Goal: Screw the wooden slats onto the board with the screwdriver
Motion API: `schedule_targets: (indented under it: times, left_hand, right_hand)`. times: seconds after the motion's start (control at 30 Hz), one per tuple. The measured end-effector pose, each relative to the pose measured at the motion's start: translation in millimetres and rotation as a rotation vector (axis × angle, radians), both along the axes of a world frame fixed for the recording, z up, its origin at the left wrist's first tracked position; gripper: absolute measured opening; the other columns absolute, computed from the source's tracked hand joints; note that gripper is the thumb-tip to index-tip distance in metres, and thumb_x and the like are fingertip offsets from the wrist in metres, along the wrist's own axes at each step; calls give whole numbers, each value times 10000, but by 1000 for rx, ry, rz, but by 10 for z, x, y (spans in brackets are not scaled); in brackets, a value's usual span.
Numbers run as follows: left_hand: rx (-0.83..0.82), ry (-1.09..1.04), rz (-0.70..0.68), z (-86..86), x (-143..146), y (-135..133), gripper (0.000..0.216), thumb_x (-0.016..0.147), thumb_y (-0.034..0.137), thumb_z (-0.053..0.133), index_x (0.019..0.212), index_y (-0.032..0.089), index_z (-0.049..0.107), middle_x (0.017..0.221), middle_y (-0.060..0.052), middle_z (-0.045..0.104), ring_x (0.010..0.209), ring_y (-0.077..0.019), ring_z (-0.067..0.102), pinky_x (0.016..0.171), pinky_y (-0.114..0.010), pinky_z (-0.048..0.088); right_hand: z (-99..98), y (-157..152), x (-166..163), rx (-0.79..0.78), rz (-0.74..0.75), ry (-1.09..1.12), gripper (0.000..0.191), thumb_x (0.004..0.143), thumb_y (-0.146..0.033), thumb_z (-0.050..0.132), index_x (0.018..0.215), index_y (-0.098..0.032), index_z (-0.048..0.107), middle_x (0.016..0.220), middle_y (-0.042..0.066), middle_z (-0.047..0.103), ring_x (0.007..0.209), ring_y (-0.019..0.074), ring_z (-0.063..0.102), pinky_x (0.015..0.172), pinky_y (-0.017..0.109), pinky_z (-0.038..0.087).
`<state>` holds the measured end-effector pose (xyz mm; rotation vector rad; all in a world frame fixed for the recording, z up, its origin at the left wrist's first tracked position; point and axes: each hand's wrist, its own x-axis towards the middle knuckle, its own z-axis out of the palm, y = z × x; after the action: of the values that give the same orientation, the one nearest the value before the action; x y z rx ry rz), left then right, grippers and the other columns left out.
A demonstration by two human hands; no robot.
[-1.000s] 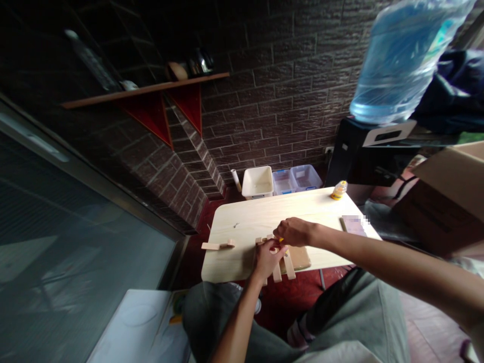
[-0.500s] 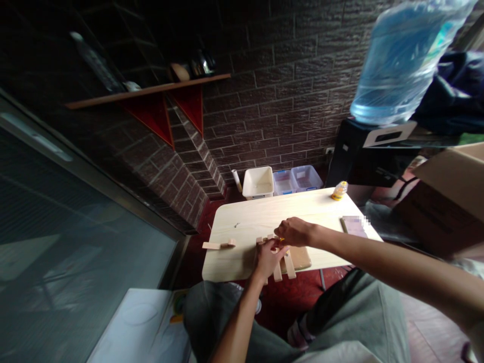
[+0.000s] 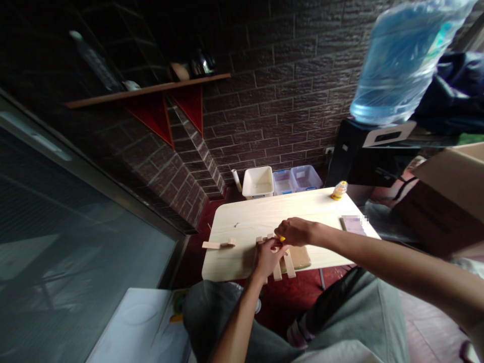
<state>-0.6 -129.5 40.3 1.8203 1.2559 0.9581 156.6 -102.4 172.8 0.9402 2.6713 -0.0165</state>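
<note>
My right hand (image 3: 294,231) is closed in a fist round a small yellow-handled tool (image 3: 282,238), mostly hidden by the fingers. Just below and left of it, my left hand (image 3: 269,257) bends its fingers over a row of pale wooden slats (image 3: 289,264) and grips them close to the tool. The slats lie side by side, and their near ends stick out past the table's front edge. Beneath them is a flat brown board or package (image 3: 301,257). What the tool's tip touches is hidden by my fingers.
Joined wooden pieces (image 3: 219,245) and a few tiny metal bits (image 3: 236,225) lie left on the pale table (image 3: 249,212). A yellow-based bottle (image 3: 339,190) and a flat pad (image 3: 353,225) are at right. Bins (image 3: 257,182) stand behind, beside a water dispenser (image 3: 351,151).
My right hand has turned very slightly, and more of the yellow handle shows beneath it. My left hand and the slats stay in place.
</note>
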Motion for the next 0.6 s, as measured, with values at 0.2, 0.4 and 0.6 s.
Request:
schedule_targets:
  times: [0.2,0.4,0.6]
  left_hand:
    - [-5,-37,10,48,17,-13,171,793,326,694,864,175,733,845,-63,761,759,-185,703,698,-269,546]
    - [-9,-23,-4,14,10,-8,155,810,318,677,875,186,727,884,-61,761,807,-189,708,712,-272,551]
    - [0,-21,-14,-45,8,3,169,815,334,678,897,191,718,901,-51,759,829,-185,704,723,-271,551]
  right_hand:
    - [-32,29,6,8,-17,9,251,936,-198,545,1133,-84,650,1055,165,725,937,268,709,714,303,536]
    - [-61,31,-4,19,-80,49,234,928,-245,567,1084,-110,677,985,171,736,864,262,720,672,298,526]
    - [-64,14,-29,10,-146,50,299,941,-356,551,1045,-113,691,923,177,740,838,266,722,692,320,528]
